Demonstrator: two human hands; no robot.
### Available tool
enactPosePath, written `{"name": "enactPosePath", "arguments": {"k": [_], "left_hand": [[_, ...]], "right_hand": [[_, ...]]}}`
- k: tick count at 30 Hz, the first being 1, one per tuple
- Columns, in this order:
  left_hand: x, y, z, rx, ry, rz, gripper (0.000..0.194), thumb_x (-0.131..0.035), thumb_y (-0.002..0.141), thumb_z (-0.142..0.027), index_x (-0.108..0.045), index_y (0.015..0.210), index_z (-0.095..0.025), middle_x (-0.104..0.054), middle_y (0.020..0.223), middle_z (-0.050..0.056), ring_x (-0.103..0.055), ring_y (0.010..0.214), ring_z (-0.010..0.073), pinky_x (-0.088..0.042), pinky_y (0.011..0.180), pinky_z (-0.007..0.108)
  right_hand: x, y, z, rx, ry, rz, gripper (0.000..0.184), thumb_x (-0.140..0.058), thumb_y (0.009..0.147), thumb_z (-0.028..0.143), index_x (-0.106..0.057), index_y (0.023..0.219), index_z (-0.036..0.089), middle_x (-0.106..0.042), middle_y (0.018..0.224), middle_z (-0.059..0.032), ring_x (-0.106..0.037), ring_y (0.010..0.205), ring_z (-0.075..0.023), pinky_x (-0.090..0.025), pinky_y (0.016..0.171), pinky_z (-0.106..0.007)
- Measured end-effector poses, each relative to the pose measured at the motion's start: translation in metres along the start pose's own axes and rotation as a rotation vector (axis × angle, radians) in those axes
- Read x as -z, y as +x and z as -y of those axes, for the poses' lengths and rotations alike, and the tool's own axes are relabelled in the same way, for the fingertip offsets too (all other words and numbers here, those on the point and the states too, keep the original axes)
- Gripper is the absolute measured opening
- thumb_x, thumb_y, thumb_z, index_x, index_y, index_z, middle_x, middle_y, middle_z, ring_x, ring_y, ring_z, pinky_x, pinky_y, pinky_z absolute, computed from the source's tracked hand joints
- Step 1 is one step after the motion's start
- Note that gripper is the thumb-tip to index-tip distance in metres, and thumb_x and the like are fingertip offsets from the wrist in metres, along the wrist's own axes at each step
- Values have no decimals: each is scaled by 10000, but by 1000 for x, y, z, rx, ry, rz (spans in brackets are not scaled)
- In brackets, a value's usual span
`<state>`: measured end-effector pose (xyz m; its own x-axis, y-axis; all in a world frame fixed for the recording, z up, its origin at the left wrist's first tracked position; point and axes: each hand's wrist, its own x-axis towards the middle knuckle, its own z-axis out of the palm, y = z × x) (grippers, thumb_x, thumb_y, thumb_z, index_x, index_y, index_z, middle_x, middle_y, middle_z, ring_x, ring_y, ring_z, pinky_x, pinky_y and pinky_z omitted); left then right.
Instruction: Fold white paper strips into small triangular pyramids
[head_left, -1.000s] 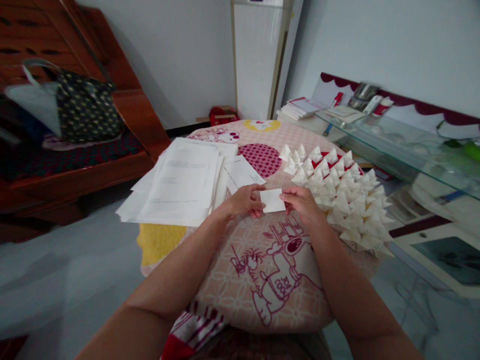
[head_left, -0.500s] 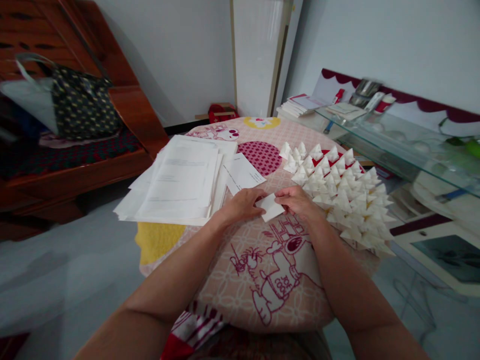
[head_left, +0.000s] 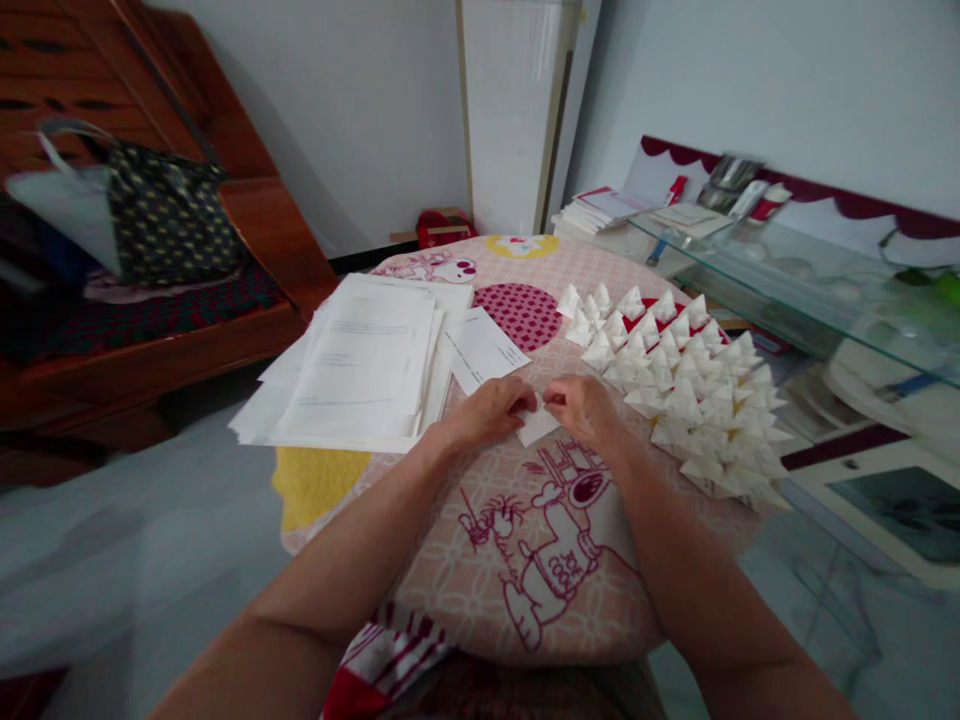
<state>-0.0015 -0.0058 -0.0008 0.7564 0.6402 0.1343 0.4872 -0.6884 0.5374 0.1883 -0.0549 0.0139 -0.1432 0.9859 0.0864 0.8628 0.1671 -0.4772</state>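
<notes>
Tabletop: paper stack left, folded pieces right. Far left, dark bag, contents hidden. Near centre, left grip and right grip both pinch the slip between them.

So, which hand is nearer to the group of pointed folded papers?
Right. The right hand is just to the left of the pointed folded papers; the left hand is farther left of them, past the right hand.
</notes>
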Motion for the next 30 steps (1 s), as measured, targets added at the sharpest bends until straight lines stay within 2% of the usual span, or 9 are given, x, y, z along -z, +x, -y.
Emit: {"name": "enactPosePath", "arguments": {"k": [4,9,14,18,26,30], "left_hand": [[6,0,5,-13,-61,75,287,-577,723,6,-689,932,-157,-667,836,9,-582,758,120,-452,737,248],[16,-6,13,-59,-189,140,322,-556,737,-27,-707,988,-161,-674,902,16,-585,796,119,-450,745,248],[20,-7,15,-111,-195,187,308,-691,728,-131,-698,1033,-175,-658,946,22,-572,837,141,-449,765,269],[18,-7,12,-119,-159,186,308,-759,734,-208,-690,1032,-179,-640,944,21,-562,840,149,-440,770,278],[17,-6,6,-144,-169,142,183,-634,834,-151,-739,981,-180,-647,891,24,-577,807,135,-429,737,258],[14,-5,4,-129,-160,128,168,-578,877,-145,-741,853,-172,-651,857,27,-588,775,129,-428,707,240]], "right_hand": [[4,-8,-6,161,114,117,171,-622,794,64,-749,780,177,-704,814,-29,-608,706,-143,-433,674,-260],[1,-14,-9,246,-7,205,98,-705,779,124,-745,857,169,-688,899,-51,-610,782,-170,-447,729,-284],[0,-18,-1,277,-113,204,173,-710,821,136,-730,991,161,-676,1007,-83,-611,907,-197,-445,816,-305],[5,-18,3,290,-91,226,110,-672,856,147,-748,933,165,-660,945,-71,-598,860,-188,-431,785,-298],[5,-12,-2,247,31,204,181,-611,854,124,-720,713,161,-644,805,-48,-552,712,-150,-377,695,-280],[6,-13,-3,196,8,202,172,-621,817,130,-695,665,160,-625,753,-36,-520,668,-144,-341,653,-285]]}}
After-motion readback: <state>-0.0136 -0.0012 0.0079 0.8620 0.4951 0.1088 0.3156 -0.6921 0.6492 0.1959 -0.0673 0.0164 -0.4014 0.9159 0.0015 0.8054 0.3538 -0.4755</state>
